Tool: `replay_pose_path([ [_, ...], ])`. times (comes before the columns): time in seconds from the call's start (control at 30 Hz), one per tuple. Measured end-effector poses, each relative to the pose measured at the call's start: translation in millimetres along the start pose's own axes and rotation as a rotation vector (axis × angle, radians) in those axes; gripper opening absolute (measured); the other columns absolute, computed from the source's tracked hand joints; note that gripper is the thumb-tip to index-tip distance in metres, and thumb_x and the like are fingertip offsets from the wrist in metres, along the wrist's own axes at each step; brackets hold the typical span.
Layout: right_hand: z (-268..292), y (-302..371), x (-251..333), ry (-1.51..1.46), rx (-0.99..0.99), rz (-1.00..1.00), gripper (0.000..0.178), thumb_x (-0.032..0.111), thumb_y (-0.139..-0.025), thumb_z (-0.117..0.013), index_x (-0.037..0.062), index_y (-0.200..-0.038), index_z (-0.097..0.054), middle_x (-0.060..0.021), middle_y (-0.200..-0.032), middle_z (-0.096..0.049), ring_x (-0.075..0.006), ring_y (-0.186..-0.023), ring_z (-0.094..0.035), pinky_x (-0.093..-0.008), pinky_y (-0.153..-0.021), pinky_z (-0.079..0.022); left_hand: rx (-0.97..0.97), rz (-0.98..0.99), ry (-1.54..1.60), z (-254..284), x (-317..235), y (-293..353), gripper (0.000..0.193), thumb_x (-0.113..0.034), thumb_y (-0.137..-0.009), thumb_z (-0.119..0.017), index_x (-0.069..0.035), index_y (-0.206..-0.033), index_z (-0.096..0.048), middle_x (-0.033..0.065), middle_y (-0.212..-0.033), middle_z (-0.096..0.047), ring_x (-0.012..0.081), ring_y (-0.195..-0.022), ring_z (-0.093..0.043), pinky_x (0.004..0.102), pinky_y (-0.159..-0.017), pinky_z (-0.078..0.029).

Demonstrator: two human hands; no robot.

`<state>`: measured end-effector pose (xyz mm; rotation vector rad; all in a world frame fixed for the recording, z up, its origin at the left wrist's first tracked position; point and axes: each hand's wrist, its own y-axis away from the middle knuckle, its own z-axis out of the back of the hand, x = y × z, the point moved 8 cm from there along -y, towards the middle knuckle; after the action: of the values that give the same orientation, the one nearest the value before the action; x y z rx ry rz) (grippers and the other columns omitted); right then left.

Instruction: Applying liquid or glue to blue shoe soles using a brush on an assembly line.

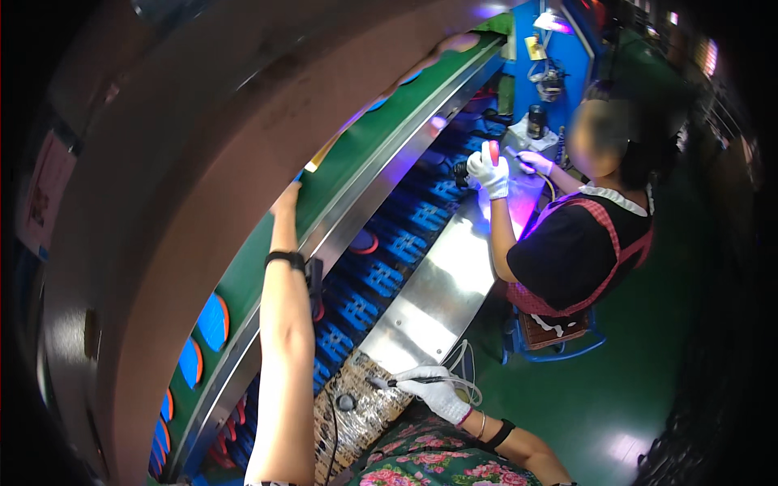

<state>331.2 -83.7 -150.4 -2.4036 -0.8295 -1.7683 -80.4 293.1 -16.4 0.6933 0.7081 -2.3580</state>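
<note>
My left hand (285,199) is bare and reaches over the green conveyor belt (348,168). Its fingers are mostly hidden behind the brown curved hood, beside a bit of blue on the belt. In a white glove, my right hand (438,394) is closed around a slim pen-like tool (387,382) with a thin cord or hose. The tool's tip hangs just above a work surface (365,409) wrapped in shiny, brownish film. Blue sole-shaped pieces (214,322) with orange rims lie on the belt, to the near left of my left arm.
The brown hood (203,162) overhangs the belt, which has a metal side rail (356,191). Below run blue slotted racks (385,278) and a metal bench (421,312). At right, a seated co-worker (579,235) in white gloves holds a red piece (493,152) and a thin tool.
</note>
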Motion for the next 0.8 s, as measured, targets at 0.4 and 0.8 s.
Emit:
replay_pose_path([
  [0.4,-3,-20,0,-0.097,0.079,-0.107,0.021,0.005,-0.090,-0.075,-0.0026,-0.109,-0.076,-0.0113,-0.105,-0.077,-0.0143,-0.094,-0.072,-0.0268,-0.087,-0.057,0.007,0.373,1.324,146,13,186,0.031,-0.034,-0.098,-0.062,-0.007,-0.111,-0.053,0.0106,-0.117,-0.056,0.0277,-0.117,-0.057,0.0579,-0.102,-0.047],
  [0.8,19,43,78,-0.454,0.065,0.064,0.020,0.000,-0.092,-0.069,0.0002,-0.111,-0.076,-0.0086,-0.105,-0.076,-0.0112,-0.091,-0.070,-0.0227,-0.075,-0.055,0.178,0.441,1.163,178,72,391,0.046,-0.012,-0.092,-0.075,-0.001,-0.132,-0.057,0.0070,-0.119,-0.065,0.0206,-0.110,-0.064,0.0380,-0.098,-0.051],
])
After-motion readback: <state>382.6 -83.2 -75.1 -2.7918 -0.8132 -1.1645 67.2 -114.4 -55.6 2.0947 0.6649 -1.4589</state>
